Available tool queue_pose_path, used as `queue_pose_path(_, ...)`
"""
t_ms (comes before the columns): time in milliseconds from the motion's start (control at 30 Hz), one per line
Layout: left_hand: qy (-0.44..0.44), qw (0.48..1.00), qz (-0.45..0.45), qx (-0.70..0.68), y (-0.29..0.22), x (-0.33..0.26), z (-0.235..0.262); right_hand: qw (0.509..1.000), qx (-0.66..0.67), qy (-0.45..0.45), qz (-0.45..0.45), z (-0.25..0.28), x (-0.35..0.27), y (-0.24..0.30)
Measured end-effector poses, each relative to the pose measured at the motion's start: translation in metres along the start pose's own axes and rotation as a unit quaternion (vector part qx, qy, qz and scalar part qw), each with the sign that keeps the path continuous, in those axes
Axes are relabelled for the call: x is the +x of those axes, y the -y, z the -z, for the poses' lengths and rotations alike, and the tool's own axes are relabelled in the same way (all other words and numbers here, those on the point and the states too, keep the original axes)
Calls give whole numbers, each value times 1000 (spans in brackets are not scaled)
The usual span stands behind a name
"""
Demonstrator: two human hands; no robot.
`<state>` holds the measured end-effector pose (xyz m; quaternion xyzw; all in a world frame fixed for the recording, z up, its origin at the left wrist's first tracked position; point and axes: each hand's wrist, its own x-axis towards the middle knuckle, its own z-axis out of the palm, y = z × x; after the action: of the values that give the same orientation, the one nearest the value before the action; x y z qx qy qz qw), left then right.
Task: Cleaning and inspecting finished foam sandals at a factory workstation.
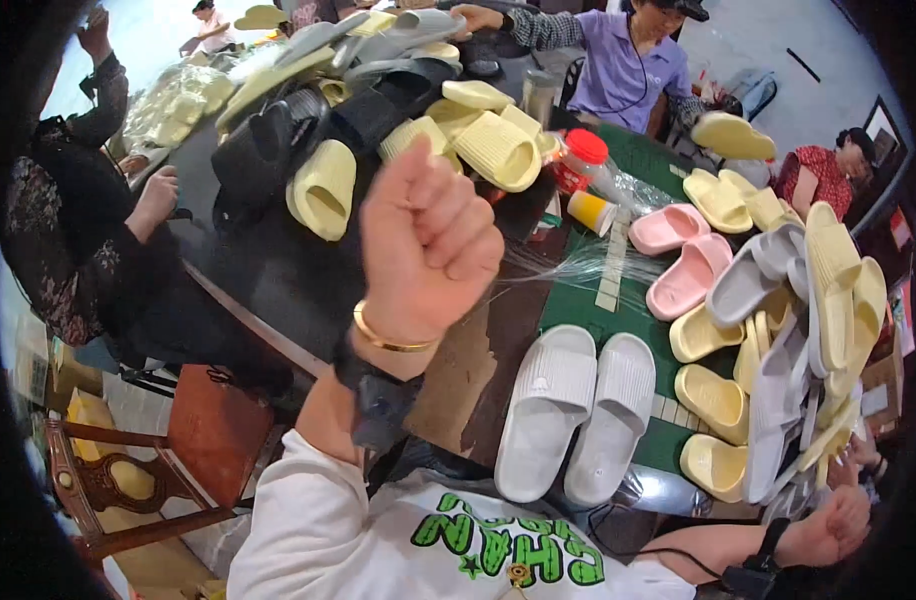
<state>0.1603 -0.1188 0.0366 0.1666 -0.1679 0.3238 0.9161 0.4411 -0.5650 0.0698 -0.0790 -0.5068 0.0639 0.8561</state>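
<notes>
Rising over the middle of the table, the left hand [430, 240] is balled in a tight fist, knuckles up, a gold bangle [386, 340] on the wrist. Thin clear film [568, 262] stretches from the fist to the right, toward the far side of the green mat [578, 310]; whether the fingers actually pinch it cannot be told.

The right hand [828, 528] sits low at the near right edge, loosely curled, a dark band on its wrist; what it holds, if anything, is hidden.

Nearest the fist, just right and nearer, a white pair of slides [578, 415] lies side by side, soles up, partly on the mat. Right of them, yellow slides [713, 400] and a grey stack [778, 400] pile against each other. Farther right, two pink slides [678, 255] lie touching.

Behind the fist: a heap of yellow slides [478, 140] and black slides [268, 150]. A red-capped jar [578, 160] stands just beyond the film.

A wooden chair [158, 460] stands near left. A person in a purple shirt [628, 70] sits at the far side; another in a dark patterned top [68, 220] at the left.
</notes>
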Motion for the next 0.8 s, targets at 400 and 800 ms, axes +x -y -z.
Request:
queue_pose_path(400, 22, 996, 27, 78, -2, -19, -17, 996, 9, -85, -34, -33, -6, -60)
queue_pose_path(800, -104, 431, 146, 884, 81, -36, 149, 428, -666, 219, -570, 5, -147, -207)
